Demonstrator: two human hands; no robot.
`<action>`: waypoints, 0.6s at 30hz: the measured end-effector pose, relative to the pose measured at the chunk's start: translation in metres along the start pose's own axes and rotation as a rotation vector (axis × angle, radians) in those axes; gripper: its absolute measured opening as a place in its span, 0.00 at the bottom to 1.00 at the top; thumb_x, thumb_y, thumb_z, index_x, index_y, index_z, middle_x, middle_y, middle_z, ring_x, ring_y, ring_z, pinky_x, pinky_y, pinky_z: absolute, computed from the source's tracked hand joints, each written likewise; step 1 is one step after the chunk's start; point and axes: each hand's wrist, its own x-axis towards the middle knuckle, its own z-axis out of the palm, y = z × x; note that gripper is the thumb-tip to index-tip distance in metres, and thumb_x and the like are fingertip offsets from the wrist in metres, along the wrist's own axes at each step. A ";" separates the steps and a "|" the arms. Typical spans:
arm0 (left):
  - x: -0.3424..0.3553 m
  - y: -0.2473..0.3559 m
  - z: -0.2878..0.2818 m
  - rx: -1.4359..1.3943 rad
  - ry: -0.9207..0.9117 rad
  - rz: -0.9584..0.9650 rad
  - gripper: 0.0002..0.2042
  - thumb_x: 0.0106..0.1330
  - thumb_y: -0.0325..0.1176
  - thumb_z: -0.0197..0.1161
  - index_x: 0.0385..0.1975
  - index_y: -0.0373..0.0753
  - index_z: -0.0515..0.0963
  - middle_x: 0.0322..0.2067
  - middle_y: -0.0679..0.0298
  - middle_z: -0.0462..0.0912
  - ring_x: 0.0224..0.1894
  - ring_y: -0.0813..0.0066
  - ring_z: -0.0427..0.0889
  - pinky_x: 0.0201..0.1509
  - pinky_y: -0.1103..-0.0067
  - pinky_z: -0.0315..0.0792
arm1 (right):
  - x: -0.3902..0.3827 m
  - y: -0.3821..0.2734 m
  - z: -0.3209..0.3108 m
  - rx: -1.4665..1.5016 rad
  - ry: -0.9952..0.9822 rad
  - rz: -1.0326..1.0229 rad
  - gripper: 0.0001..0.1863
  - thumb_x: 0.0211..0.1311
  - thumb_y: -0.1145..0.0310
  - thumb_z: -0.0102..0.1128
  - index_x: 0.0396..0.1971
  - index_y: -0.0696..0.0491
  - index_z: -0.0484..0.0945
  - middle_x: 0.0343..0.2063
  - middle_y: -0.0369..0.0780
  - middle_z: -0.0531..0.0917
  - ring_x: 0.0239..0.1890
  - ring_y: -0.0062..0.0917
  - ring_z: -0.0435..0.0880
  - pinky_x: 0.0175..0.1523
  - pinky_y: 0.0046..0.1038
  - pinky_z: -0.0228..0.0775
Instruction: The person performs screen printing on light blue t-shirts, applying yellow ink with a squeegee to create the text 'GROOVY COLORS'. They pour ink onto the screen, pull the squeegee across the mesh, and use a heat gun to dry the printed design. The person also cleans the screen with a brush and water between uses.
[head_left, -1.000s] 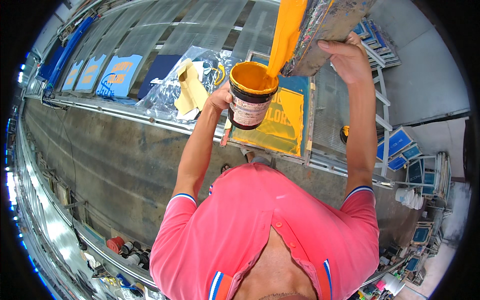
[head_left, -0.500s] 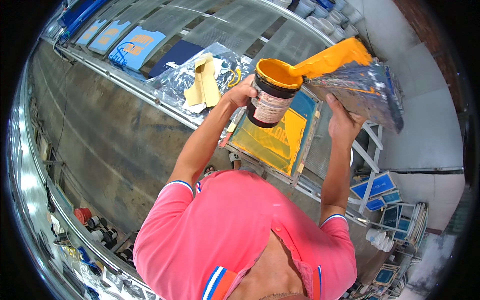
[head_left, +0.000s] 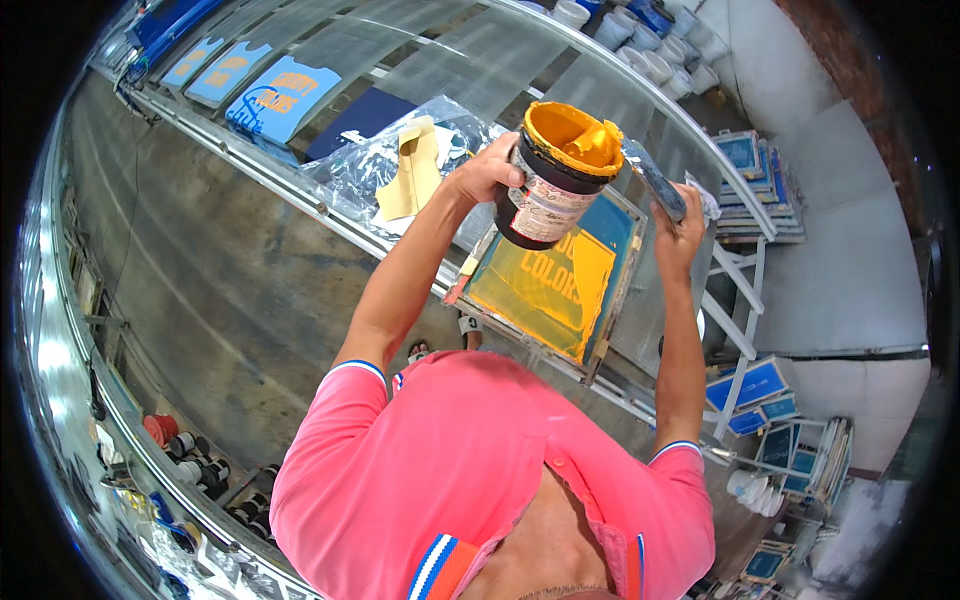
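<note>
Orange-yellow ink, thick and glossy, fills the black tub (head_left: pixel 552 175) that the left hand (head_left: pixel 487 172) holds raised above the work. The fingers are wrapped closed around the tub's wall, with the container tipped toward the person's right, its open mouth facing up and sideways. The right hand (head_left: pixel 678 222) is closed around the handle of a flat scraper (head_left: pixel 652 176), whose blade reaches into the tub's mouth and touches the ink at the rim.

Directly below the tub lies the printing screen (head_left: pixel 548 288), a framed mesh already coated yellow over a blue ground, resting on the long table (head_left: pixel 420 70). To the left of the screen sit a clear plastic bag (head_left: pixel 365 170) with a tan paper piece (head_left: pixel 412 172) on it, and further left printed blue garments (head_left: pixel 280 98) are laid in a row.

Risks, as judged from this arrangement: the tub is tilted and held one-handed, so a heavy pull of the scraper could shift the grip and tip ink over the rim. Ink leaving the blade off-centre could land outside the frame, on the table rail or the plastic bag. Ink on the rim may also run down the tub's label onto the fingers, loosening the hold.
</note>
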 end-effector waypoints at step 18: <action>-0.102 -0.028 -0.027 0.397 0.352 -0.366 0.65 0.18 0.61 0.82 0.63 0.31 0.59 0.59 0.57 0.69 0.61 0.64 0.69 0.64 0.68 0.63 | -0.165 0.162 0.120 -0.527 -0.454 0.298 0.15 0.51 0.77 0.53 0.40 0.52 0.78 0.44 0.41 0.81 0.45 0.36 0.80 0.47 0.39 0.72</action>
